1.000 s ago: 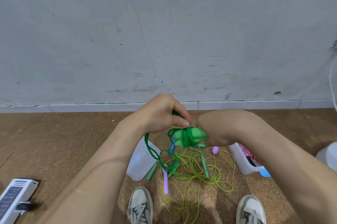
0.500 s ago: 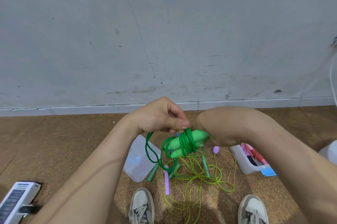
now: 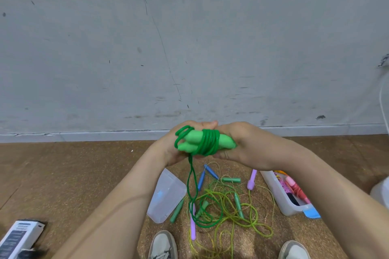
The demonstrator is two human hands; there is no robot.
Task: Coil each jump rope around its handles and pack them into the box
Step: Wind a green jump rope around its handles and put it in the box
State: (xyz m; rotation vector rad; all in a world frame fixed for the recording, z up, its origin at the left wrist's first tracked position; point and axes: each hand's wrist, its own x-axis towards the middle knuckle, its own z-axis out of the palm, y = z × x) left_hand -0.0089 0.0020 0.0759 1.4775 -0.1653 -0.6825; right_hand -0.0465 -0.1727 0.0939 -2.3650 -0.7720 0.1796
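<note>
the green jump rope [image 3: 208, 143] is being held up in the air, not yet in the box [image 3: 275, 191]; the right hand [image 3: 248, 149] is squeezing one end of its handles [image 3: 189, 139] and the left hand [image 3: 167, 151] is curling its fingers over the other end. the loose tail [image 3: 189, 183] is hanging into the pile of other ropes [image 3: 223, 197], so it could be snagging there and pulling the coil loose. the left thumb is hiding behind the handles, and an arm is covering part of the box.

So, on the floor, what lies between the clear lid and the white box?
Head view: a tangle of jump ropes with blue, green and purple handles lies between the lid and the box.
</note>
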